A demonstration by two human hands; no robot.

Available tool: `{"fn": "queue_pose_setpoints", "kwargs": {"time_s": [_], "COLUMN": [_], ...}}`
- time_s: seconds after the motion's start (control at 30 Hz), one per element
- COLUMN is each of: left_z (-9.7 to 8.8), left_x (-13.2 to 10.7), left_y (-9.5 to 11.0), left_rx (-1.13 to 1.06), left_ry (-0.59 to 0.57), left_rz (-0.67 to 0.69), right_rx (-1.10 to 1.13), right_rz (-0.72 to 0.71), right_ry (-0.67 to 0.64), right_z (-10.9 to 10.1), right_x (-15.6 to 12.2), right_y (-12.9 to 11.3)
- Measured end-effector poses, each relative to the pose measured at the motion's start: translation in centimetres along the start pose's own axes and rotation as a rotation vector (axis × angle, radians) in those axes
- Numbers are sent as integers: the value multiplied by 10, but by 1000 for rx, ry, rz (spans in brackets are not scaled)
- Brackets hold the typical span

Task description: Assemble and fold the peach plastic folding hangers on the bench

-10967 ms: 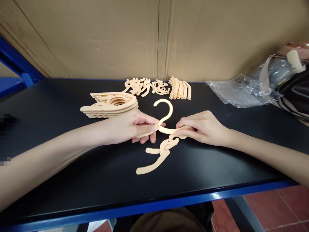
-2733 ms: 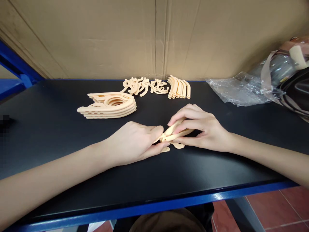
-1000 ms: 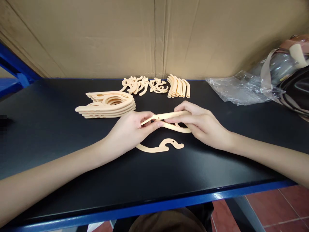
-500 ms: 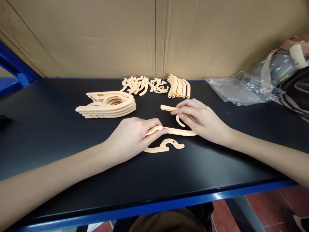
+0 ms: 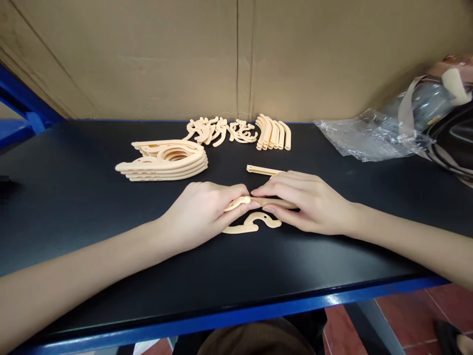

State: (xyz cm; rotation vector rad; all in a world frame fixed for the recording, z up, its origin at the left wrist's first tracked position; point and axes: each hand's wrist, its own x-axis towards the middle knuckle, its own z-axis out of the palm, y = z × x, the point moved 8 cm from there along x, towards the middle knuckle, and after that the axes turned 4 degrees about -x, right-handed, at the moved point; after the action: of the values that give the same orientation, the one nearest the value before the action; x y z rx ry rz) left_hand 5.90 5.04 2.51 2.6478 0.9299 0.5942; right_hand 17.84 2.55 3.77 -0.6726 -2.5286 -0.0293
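Observation:
My left hand [image 5: 207, 209] pinches one end of a cream plastic hanger piece [image 5: 240, 201] low over the black table [image 5: 92, 236]. My right hand [image 5: 301, 204] lies over the other end of that piece, its fingers closed around it. A flat curved hanger arm [image 5: 253, 224] lies on the table just in front of both hands, untouched. A straight cream bar [image 5: 264, 170] rests on the table just behind my right hand.
A stack of assembled hangers [image 5: 164, 160] sits at the back left. Loose hook pieces [image 5: 221, 131] and a row of curved arms [image 5: 275, 134] lie by the cardboard wall. Crumpled clear plastic [image 5: 364, 135] and a dark bag [image 5: 449, 133] are on the right.
My right hand has let go of the straight bar, which now lies behind it, and come forward onto the hanger piece that my left hand holds. The pieces were lowered to the table.

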Motion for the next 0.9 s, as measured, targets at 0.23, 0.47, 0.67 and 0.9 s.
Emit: {"fn": "queue_pose_setpoints", "kwargs": {"time_s": [0.23,0.47,0.67,0.9], "left_z": [-1,0,-1,-3], "left_x": [-1,-1,0,-2], "left_y": [1,3,3,0], "left_rx": [-24,-14,103,93], "left_ry": [-14,-21,-12,11], "left_rz": [6,11,-45,-56], "right_rx": [-131,7,20,-12], "right_rz": [36,-38,0,29], "right_ry": [-74,-126,-152,-156], "right_z": [4,9,11,12], "right_x": [0,1,-2,-2], "right_y": [12,4,6,5]}}
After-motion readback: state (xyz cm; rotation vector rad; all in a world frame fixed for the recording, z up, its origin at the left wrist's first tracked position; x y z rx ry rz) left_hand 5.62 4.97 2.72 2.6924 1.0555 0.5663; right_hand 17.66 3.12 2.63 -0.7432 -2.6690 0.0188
